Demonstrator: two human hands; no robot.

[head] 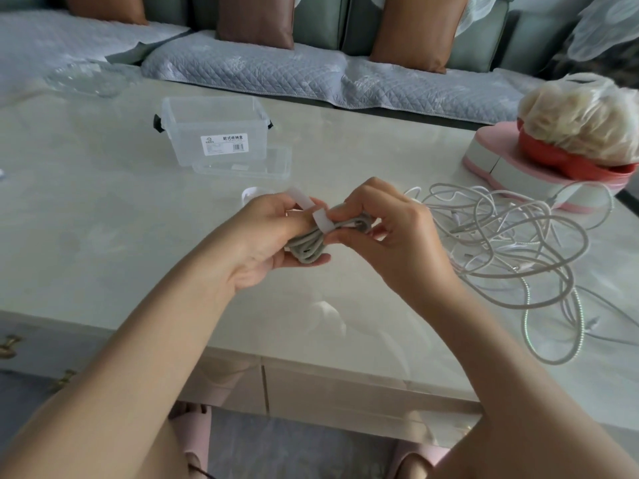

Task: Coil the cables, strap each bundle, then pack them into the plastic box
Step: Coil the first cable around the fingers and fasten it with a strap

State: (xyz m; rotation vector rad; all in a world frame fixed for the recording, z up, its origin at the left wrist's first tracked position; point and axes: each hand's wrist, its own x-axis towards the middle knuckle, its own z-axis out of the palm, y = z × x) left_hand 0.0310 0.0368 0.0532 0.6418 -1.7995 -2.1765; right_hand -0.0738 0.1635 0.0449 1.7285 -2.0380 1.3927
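bundle: grey cable bundle, held just above the table between both hands
left hand: fingers curled round the bundle
right hand: fingers pinch the strap at the bundle
handling: light, soft, springy; likely uncoils if released, so hold at the middle
counts: one bundle, one strap, one box, one lid; loose cables too tangled to count
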